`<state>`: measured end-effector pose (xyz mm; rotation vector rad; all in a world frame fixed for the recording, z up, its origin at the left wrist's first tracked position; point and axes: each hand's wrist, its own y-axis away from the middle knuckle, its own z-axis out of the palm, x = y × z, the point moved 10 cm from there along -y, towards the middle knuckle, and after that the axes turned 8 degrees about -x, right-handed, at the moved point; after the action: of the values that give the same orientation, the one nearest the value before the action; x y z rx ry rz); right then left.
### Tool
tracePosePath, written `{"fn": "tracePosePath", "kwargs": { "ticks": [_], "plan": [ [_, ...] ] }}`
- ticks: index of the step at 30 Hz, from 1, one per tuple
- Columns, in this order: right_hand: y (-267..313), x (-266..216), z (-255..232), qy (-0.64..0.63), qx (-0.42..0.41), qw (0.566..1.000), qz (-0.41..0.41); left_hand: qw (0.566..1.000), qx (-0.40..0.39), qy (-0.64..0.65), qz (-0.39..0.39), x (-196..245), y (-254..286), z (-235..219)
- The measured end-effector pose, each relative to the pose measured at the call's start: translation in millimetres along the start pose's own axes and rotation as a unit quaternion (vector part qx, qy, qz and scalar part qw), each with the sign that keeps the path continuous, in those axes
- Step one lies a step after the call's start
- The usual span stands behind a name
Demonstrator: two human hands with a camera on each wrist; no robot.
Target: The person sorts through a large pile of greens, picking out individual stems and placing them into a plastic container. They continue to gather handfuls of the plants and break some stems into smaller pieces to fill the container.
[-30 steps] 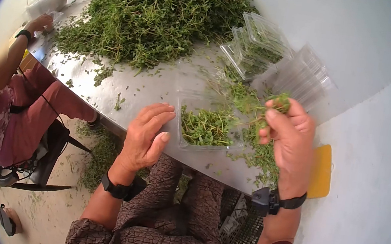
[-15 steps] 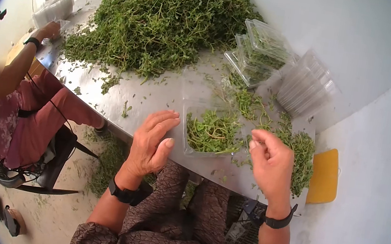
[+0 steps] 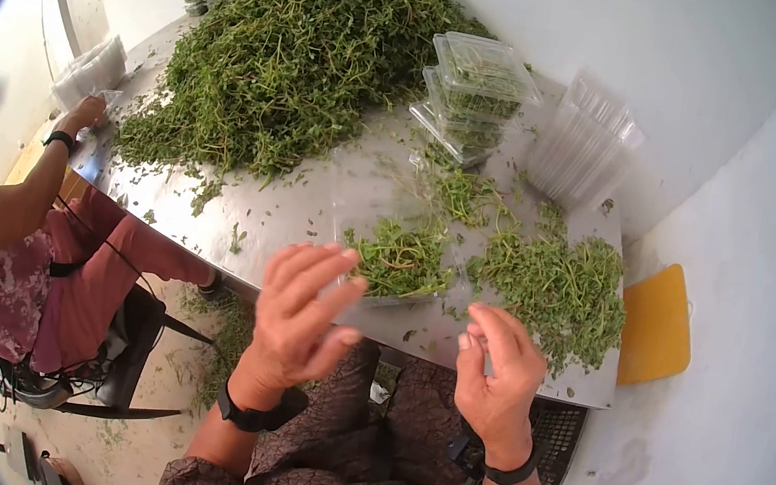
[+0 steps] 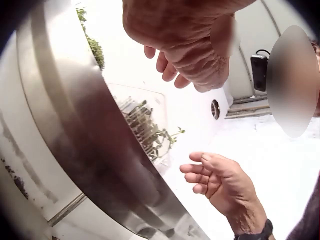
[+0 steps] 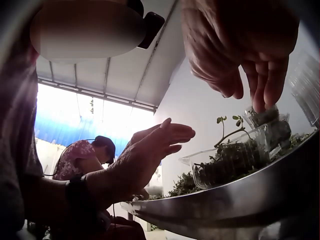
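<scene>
In the head view, a clear plastic clamshell box [image 3: 405, 299] sits near the table's front edge with leafy green sprigs [image 3: 397, 259] inside. My left hand [image 3: 302, 315] hovers at the box's left front corner, fingers extended and thumb apart, holding nothing. To the right of the box's front edge, my right hand [image 3: 501, 375] is raised with loosely bent fingers and nothing between them. A loose heap of sprigs [image 3: 561, 294] lies on the table beyond the right hand. From the right wrist view, one sprig [image 5: 232, 132] sticks up above the box.
A large mound of greens [image 3: 285, 57] covers the back of the steel table [image 3: 260, 223]. Filled clamshells [image 3: 478, 95] stand stacked behind the box, beside nested empty ones [image 3: 583, 146]. A yellow board [image 3: 658, 328] is at the right. Another person [image 3: 19, 228] sits at the left.
A second ago my right hand held a bunch of sprigs; it now holds none and has come down toward my body. My left hand stays near the box with its fingers a little more spread.
</scene>
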<state>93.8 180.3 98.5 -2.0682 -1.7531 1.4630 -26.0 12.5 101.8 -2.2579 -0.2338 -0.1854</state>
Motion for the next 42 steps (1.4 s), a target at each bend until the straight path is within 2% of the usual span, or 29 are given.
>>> {"fn": "tracePosePath", "kwargs": {
  "ticks": [1,2,4,6,10,22,24,25,27,29,32,34,37,42],
  "plan": [
    [-4,-17,1,0.063,-0.018,0.997,-0.048,1.0,-0.002,-0.002,0.001,7,-5,-1],
    [-7,-31,4,0.125,-0.034,0.987,-0.096,0.999,-0.051,-0.004,0.003,14,-11,7],
    [-10,-40,11,0.132,-0.055,0.983,-0.115,0.993,-0.121,-0.006,-0.001,21,-18,24],
    [-11,-44,23,0.125,-0.104,0.976,-0.145,0.991,-0.133,-0.011,-0.002,22,-19,31],
    [-14,-39,36,0.139,-0.122,0.971,-0.149,0.986,-0.163,-0.025,-0.023,20,-23,40],
    [-19,-17,46,0.142,-0.134,0.972,-0.13,0.982,-0.18,-0.009,-0.056,12,-24,53],
    [-17,-13,31,0.132,-0.06,0.983,-0.115,0.98,-0.188,-0.006,-0.056,11,-23,54],
    [-14,-11,32,0.131,-0.061,0.983,-0.116,0.979,-0.198,-0.002,-0.054,11,-21,56],
    [-10,1,26,0.12,-0.041,0.99,-0.06,0.978,-0.201,-0.003,-0.048,14,-19,54],
    [-7,1,26,0.113,-0.049,0.991,-0.056,0.978,-0.205,-0.004,-0.042,19,-17,51],
    [-7,-12,25,0.115,-0.072,0.988,-0.076,0.975,-0.219,-0.002,-0.039,27,-14,47],
    [-7,-26,27,0.113,-0.09,0.981,-0.127,0.975,-0.221,0.001,-0.033,30,-11,44],
    [-6,-35,35,0.116,-0.117,0.975,-0.148,0.983,-0.184,0.016,-0.021,35,-10,32],
    [-6,-40,48,0.122,-0.153,0.967,-0.163,0.983,-0.182,0.015,-0.031,31,-9,24]
  ]
}}
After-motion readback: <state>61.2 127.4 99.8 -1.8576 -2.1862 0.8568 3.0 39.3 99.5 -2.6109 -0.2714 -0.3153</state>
